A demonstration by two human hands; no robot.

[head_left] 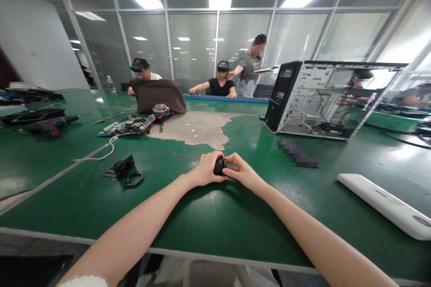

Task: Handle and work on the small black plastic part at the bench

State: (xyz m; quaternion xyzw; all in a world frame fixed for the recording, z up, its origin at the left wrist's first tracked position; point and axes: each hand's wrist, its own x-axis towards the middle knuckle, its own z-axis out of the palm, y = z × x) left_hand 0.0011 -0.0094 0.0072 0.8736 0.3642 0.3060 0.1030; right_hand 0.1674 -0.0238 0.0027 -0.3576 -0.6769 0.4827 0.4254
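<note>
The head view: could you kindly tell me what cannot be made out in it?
All in the head view:
1. Small black part: full shape, partly covered by the left hand and right hand.
2. Dark item on the table's right: details, lost to pixelation.
3. White sleeve: cut off by the bottom edge.
4. Whatever lies behind the brown panel: hidden by it.
</note>
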